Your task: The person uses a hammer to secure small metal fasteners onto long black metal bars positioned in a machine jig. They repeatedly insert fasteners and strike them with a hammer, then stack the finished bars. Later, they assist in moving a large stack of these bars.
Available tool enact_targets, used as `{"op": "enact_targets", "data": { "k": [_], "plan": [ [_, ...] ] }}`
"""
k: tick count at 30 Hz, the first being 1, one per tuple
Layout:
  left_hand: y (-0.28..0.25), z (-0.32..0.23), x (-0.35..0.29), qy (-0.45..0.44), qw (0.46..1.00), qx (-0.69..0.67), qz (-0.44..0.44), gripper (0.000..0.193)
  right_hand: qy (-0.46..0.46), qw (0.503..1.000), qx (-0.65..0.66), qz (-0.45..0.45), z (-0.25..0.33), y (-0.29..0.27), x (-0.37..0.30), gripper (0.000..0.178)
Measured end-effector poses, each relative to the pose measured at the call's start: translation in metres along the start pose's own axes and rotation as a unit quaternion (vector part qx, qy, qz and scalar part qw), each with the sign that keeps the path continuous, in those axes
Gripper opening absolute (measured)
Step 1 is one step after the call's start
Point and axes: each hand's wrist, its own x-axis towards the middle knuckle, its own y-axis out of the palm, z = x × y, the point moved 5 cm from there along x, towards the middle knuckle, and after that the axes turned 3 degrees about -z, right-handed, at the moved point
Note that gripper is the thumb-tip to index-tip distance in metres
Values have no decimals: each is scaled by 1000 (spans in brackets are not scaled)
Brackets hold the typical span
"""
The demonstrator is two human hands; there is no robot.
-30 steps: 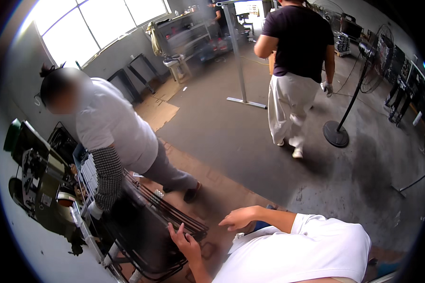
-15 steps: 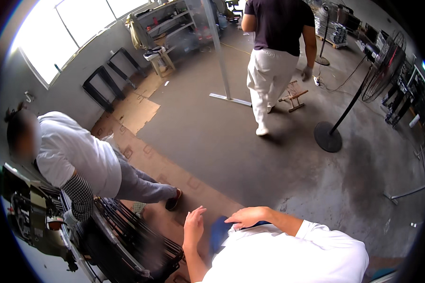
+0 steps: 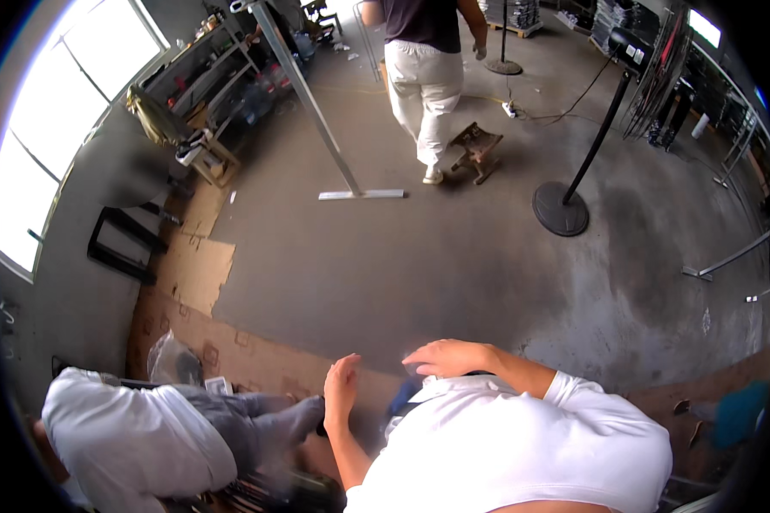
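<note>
My left hand (image 3: pixel 342 386) is raised in front of my waist, its fingers loosely bent and nothing in them. Across from it, my right hand (image 3: pixel 447 357) is held level at the waist of my white shirt (image 3: pixel 530 436), fingers stretched toward the left hand. A gap separates the two hands, and neither touches any object. Something blue (image 3: pixel 404 397) shows at my waist between them. Nearest to my left hand is a person in a white shirt and grey trousers (image 3: pixel 150 432), bent over at the lower left.
Ahead, a person in white trousers (image 3: pixel 423 85) stands near a small wooden folding stool (image 3: pixel 476 150). A metal post on a flat foot (image 3: pixel 359 195) rises left of them. The stand fan's round base (image 3: pixel 561 209) is right. A clear plastic bag (image 3: pixel 173 359) lies left. Teal clothing (image 3: pixel 737 415) shows at right.
My view has shifted, so the floor things sit higher and further left. The person in white trousers is further off. The person at left has dropped lower in view. My hands stay apart at my waist.
</note>
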Motion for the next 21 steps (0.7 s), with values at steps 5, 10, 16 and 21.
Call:
{"op": "enact_targets", "data": {
  "k": [5, 10, 16, 21],
  "plan": [
    [-13, -32, 133, 188, 977, 86, 49, 32, 18, 980, 61, -188, -10, -64, 40, 30],
    [-13, -69, 201, 252, 963, 49, 84, 32, 54, 947, 86, -306, -38, -109, 64, 26],
    [17, -73, 265, 168, 975, 6, 146, 35, 83, 941, 126, -302, -74, -175, 112, 25],
    [38, -64, 339, 110, 981, -49, 155, 26, 52, 945, 143, -290, -119, -248, 169, 27]
  ]
}}
